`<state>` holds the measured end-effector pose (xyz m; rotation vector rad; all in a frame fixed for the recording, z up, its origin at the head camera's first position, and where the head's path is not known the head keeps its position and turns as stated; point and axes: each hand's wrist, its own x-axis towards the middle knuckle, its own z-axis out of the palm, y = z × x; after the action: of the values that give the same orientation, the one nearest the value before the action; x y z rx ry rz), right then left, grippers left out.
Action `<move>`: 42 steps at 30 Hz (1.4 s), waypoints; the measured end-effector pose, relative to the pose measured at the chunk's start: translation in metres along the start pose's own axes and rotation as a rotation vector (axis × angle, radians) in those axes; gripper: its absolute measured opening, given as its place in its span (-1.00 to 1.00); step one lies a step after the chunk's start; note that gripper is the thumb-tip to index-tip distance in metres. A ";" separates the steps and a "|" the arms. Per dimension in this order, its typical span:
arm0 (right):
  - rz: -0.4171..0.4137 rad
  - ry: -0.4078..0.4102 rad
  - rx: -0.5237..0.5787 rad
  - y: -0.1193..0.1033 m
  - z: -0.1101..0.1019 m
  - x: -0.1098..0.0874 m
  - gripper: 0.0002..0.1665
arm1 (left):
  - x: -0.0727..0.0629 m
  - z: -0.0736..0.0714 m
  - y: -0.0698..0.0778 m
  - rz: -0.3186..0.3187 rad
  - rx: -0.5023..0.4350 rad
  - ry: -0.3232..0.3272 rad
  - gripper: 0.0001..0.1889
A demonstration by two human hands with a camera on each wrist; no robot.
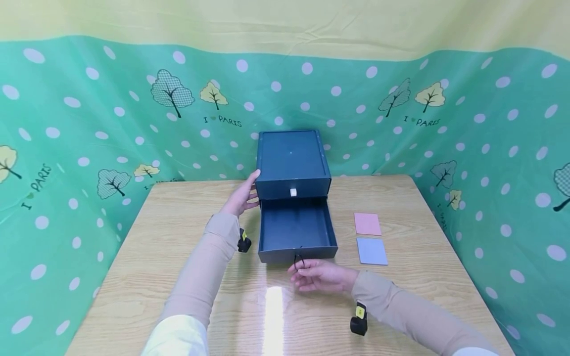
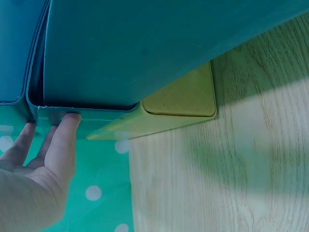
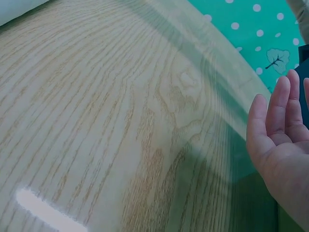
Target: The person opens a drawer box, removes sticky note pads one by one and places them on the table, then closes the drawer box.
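Observation:
A dark blue two-tier drawer box (image 1: pixel 291 154) stands at the back middle of the table, its lower drawer (image 1: pixel 296 228) pulled out and bare inside. The upper drawer, with a white knob (image 1: pixel 293 192), is closed. My left hand (image 1: pixel 242 198) rests on the box's left side; in the left wrist view the left hand's fingertips (image 2: pixel 72 117) touch its edge. At the lower drawer's front, my right hand (image 1: pixel 322 276) holds the black cord loop (image 1: pixel 296 262) between thumb and fingers. The right wrist view shows the right hand (image 3: pixel 285 130) with its fingers slightly bent, the loop out of sight.
A pink square (image 1: pixel 367 224) and a blue square (image 1: pixel 372 251) lie flat to the right of the drawer. A yellowish box-like part (image 2: pixel 186 94) shows beside the blue box. Green dotted curtain (image 1: pixel 240 99) surrounds the wooden table (image 1: pixel 178 237) at back and sides.

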<state>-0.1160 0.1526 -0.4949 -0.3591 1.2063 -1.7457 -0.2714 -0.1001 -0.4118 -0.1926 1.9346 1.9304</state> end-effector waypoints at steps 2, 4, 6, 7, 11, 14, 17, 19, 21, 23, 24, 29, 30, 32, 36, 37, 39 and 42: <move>-0.007 0.012 -0.004 -0.001 -0.001 0.000 -0.70 | 0.000 0.000 0.000 -0.003 0.002 0.001 -0.08; -0.010 0.021 0.000 -0.002 -0.002 0.000 -0.68 | 0.000 0.000 0.001 -0.009 0.001 -0.001 -0.09; -0.007 0.027 0.006 -0.003 -0.003 0.000 -0.68 | -0.001 0.000 0.002 -0.015 -0.002 -0.006 -0.09; -0.004 0.029 0.008 -0.003 -0.003 0.000 -0.68 | -0.002 0.000 0.003 -0.017 -0.005 -0.011 -0.10; 0.003 0.049 -0.002 -0.004 -0.005 0.001 -0.72 | -0.010 0.002 0.008 -0.019 -0.007 -0.026 -0.12; 0.002 0.075 -0.027 -0.004 -0.007 0.002 -0.74 | -0.017 0.004 0.013 -0.015 0.001 -0.031 -0.13; -0.001 0.102 -0.048 -0.004 -0.008 0.003 -0.71 | -0.021 0.005 0.014 -0.012 0.006 -0.032 -0.15; -0.004 0.120 -0.053 -0.004 -0.008 0.004 -0.66 | -0.022 0.005 0.015 -0.008 0.008 -0.032 -0.15; -0.005 0.138 -0.053 -0.004 -0.008 0.005 -0.61 | -0.022 0.006 0.014 -0.008 0.007 -0.030 -0.15; 0.000 0.155 -0.052 -0.004 -0.008 0.006 -0.60 | -0.021 0.005 0.015 -0.008 0.005 -0.028 -0.14; 0.002 0.163 -0.052 -0.004 -0.008 0.006 -0.60 | -0.021 0.005 0.015 -0.008 0.004 -0.028 -0.14; 0.005 0.183 -0.050 -0.006 -0.007 0.010 -0.57 | -0.021 0.005 0.015 -0.014 -0.002 -0.032 -0.12; 0.004 0.185 -0.050 -0.006 -0.006 0.010 -0.55 | -0.021 0.005 0.015 -0.015 -0.002 -0.034 -0.12; 0.004 0.193 -0.051 -0.008 -0.006 0.011 -0.55 | -0.015 0.003 0.010 -0.015 -0.006 -0.025 -0.10; 0.009 0.208 -0.057 -0.009 -0.006 0.013 -0.53 | -0.001 0.000 0.001 -0.010 -0.001 0.000 -0.06; 0.012 0.213 -0.056 -0.010 -0.006 0.013 -0.54 | 0.002 -0.001 -0.001 -0.010 0.000 0.007 -0.05; 0.014 0.218 -0.054 -0.009 -0.007 0.014 -0.52 | 0.002 -0.001 -0.001 -0.011 0.007 0.007 -0.05; 0.015 0.226 -0.048 -0.008 -0.008 0.015 -0.53 | 0.001 -0.001 -0.001 -0.013 0.010 0.005 -0.05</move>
<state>-0.1332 0.1450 -0.4955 -0.1841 1.4096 -1.7823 -0.2724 -0.1005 -0.4131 -0.2064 1.9412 1.9132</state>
